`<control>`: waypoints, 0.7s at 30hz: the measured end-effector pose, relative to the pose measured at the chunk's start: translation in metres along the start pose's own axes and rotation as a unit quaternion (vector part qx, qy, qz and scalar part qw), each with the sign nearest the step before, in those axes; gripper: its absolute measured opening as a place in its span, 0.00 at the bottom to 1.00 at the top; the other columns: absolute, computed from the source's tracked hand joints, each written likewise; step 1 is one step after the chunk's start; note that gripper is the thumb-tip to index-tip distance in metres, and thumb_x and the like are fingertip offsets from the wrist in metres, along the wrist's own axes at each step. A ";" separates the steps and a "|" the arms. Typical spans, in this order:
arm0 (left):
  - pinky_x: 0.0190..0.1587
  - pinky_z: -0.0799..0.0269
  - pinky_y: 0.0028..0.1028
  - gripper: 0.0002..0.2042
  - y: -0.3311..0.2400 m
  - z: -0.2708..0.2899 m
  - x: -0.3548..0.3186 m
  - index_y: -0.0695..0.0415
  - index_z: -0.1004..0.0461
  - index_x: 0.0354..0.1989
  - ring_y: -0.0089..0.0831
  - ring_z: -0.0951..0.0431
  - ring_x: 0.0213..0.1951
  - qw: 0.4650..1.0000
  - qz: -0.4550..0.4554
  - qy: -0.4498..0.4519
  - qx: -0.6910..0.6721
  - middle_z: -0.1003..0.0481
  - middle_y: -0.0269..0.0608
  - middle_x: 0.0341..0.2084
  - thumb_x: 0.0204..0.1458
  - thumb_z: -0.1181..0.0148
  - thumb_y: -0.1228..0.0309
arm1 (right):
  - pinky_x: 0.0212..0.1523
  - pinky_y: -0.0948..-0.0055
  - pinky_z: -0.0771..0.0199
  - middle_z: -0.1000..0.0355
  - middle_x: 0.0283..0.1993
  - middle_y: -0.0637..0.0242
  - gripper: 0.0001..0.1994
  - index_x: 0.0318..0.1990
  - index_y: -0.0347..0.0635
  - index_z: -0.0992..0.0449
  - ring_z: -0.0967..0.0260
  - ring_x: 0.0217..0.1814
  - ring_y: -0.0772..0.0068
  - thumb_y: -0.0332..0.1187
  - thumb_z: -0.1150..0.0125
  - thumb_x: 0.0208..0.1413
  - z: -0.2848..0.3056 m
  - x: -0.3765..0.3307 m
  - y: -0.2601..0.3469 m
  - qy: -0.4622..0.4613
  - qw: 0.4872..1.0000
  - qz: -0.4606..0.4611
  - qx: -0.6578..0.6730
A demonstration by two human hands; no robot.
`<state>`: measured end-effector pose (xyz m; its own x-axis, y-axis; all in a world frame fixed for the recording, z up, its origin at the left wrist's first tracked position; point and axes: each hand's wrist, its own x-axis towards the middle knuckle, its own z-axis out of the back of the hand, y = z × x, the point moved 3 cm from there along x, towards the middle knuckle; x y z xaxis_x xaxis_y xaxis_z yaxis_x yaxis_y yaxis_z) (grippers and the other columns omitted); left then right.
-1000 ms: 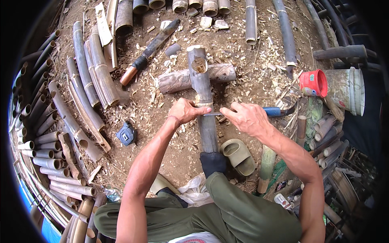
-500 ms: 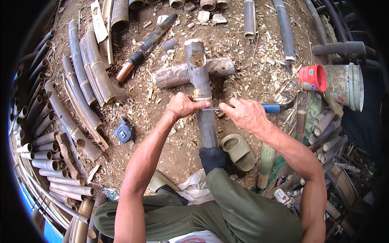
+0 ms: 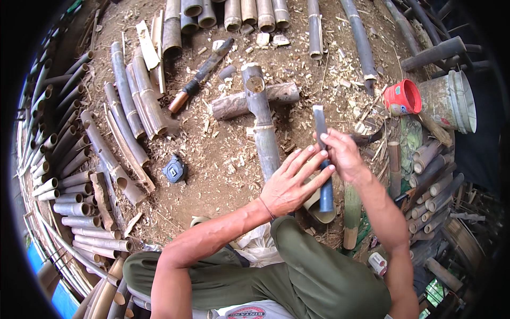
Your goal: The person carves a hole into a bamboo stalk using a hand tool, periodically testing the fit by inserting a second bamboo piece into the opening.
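Observation:
My right hand point(image 3: 344, 154) grips a blue-handled chisel point(image 3: 326, 194) around its upper part. The blade points away from me and the handle hangs toward my knee. My left hand point(image 3: 291, 183) lies across the chisel near the top of the handle, its fingers stretched out and spread. Just left of the chisel, a grey bamboo tube point(image 3: 265, 143) slopes over a short log point(image 3: 230, 108). An opening is cut into the tube near its far end. My left hand and wrist hide its near end.
A machete point(image 3: 201, 74) and a blue tape measure point(image 3: 173, 169) lie on the chip-strewn ground. Bamboo lengths point(image 3: 125, 90) are spread at the left, with stacked tubes beyond. A red tub point(image 3: 402, 97) and a dirty white bucket point(image 3: 449, 101) stand at the right. A sandal point(image 3: 321, 212) is beside my knee.
Both hands have left the bamboo tube. My right hand has turned the chisel from sideways to upright in view, and my left hand has moved right and nearer me onto it.

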<state>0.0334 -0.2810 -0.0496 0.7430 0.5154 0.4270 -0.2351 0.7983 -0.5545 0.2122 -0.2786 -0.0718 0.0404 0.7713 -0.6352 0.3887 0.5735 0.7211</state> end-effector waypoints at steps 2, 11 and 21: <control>0.65 0.39 0.46 0.26 -0.004 0.010 0.007 0.50 0.27 0.56 0.45 0.34 0.62 0.999 -0.017 -0.036 -0.015 0.32 0.43 0.57 0.43 0.37 0.71 | 0.34 0.80 0.27 0.27 0.35 0.69 0.13 0.49 0.37 0.28 0.29 0.34 0.78 0.37 0.50 0.67 -0.019 -0.014 -0.014 -0.007 0.996 0.010 0.088; 0.26 0.29 0.20 0.15 0.078 0.108 0.001 0.57 0.38 0.49 0.20 0.24 0.25 0.846 0.250 -0.372 -0.290 0.30 0.33 0.22 0.66 0.53 0.58 | 0.67 0.51 0.45 0.44 0.66 0.43 0.45 0.71 0.39 0.52 0.44 0.67 0.41 0.43 0.32 0.50 0.133 -0.114 -0.134 -0.371 0.701 0.076 -0.605; 0.17 0.39 0.19 0.14 0.122 0.064 0.042 0.51 0.35 0.23 0.14 0.41 0.13 0.789 0.395 -0.206 -0.422 0.37 0.24 0.13 0.53 0.35 0.65 | 0.58 0.60 0.34 0.32 0.55 0.49 0.41 0.64 0.36 0.43 0.33 0.57 0.54 0.39 0.27 0.44 0.181 -0.178 -0.215 -0.378 0.846 0.024 -0.376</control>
<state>-0.0044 -0.1421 -0.0532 0.2653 0.9450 -0.1910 0.1073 -0.2258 -0.9682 0.2877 -0.5892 -0.1644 0.7266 0.5647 -0.3913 -0.3136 0.7793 0.5425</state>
